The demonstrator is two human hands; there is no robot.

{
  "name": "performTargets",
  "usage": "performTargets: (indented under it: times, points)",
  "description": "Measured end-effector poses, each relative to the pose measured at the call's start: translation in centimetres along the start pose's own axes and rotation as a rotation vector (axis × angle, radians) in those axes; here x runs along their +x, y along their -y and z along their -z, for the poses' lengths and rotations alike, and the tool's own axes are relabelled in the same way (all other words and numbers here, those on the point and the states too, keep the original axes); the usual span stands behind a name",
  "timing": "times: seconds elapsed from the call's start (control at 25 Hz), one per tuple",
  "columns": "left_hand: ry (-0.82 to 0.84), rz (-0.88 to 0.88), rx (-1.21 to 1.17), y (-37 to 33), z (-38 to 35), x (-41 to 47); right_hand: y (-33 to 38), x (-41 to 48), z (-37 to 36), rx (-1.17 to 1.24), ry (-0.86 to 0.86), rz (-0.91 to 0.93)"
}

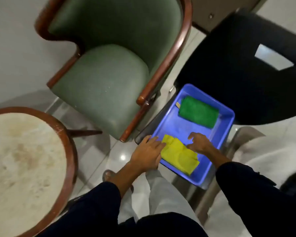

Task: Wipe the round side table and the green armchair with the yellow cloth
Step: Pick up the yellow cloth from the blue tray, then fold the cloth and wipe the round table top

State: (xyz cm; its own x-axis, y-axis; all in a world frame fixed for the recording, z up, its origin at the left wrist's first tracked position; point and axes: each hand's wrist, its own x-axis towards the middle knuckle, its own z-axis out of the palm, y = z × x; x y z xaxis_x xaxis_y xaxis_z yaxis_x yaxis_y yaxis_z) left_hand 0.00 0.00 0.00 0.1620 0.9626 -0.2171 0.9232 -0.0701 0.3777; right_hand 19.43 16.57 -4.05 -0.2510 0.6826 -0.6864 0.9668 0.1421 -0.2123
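The yellow cloth (pixel 179 156) lies folded in the near end of a blue tray (pixel 226 124). My left hand (pixel 148 152) rests on the cloth's left edge, fingers spread over it. My right hand (pixel 199 142) touches the cloth's upper right part with curled fingers. Neither hand has the cloth lifted. The green armchair (pixel 102 79) with a brown wooden frame stands beyond the hands, to the upper left. The round side table (pixel 22 166), pale stained top with a brown rim, fills the lower left.
A folded green cloth (pixel 198 112) lies in the far end of the tray. The tray sits on the seat of a black chair (pixel 243 69) at the right. Shiny pale floor tiles (pixel 99 154) lie between the furniture. My foot (pixel 108 175) shows below the left hand.
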Motion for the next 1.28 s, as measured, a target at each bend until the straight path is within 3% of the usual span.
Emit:
performTargets:
  times: [0.12, 0.2, 0.44, 0.52, 0.68, 0.72, 0.8, 0.92, 1.0, 1.08, 1.16, 1.28]
  points:
    - [0.365, 0.169, -0.052, -1.0, -4.3, 2.7, -1.6, 1.6, -3.9, -0.118, 0.222, -0.038]
    - [0.426, 0.182, -0.074, -1.5, -5.8, 3.7, -2.4, 1.6, -6.4, -0.243, 0.286, -0.076]
    - [0.322, 0.169, -0.178, -1.6, -4.0, 3.0, -1.9, -0.2, -4.9, -0.447, 0.215, 0.085]
    - [0.247, 0.156, -0.184, -1.3, -2.5, 2.9, 0.1, -1.4, -2.4, -0.478, 0.214, 0.246]
    - [0.088, 0.193, -0.197, 0.7, 0.0, 3.0, 6.6, -4.4, 3.2, -0.652, 0.05, 0.721]
    - [0.083, 0.229, -0.249, 1.5, 0.7, 2.5, 8.3, -5.0, 4.6, -0.593, 0.039, 0.787]
    - [-0.003, 0.37, -0.443, 3.5, 2.2, 0.3, 12.8, -5.8, 7.3, -0.245, 0.088, 0.772]
    - [-0.267, 0.651, -0.98, 7.2, 4.3, -4.6, 19.5, -4.9, 8.0, 0.361, 0.122, 0.679]
    - [-0.363, 0.742, -1.237, 11.0, 5.3, -9.4, 24.5, -4.5, 5.0, 0.532, 0.141, 0.63]
    - [-0.298, 0.786, -1.327, 15.1, 5.5, -14.4, 29.6, -4.0, 0.0, 0.556, 0.174, 0.583]
    - [-0.235, 0.802, -1.238, 19.1, 4.1, -19.8, 34.7, -3.7, -5.9, 0.451, 0.237, 0.576]
    - [-0.303, 0.881, -1.299, 24.4, 0.5, -26.5, 42.3, -3.1, -13.1, 0.258, 0.236, 0.623]
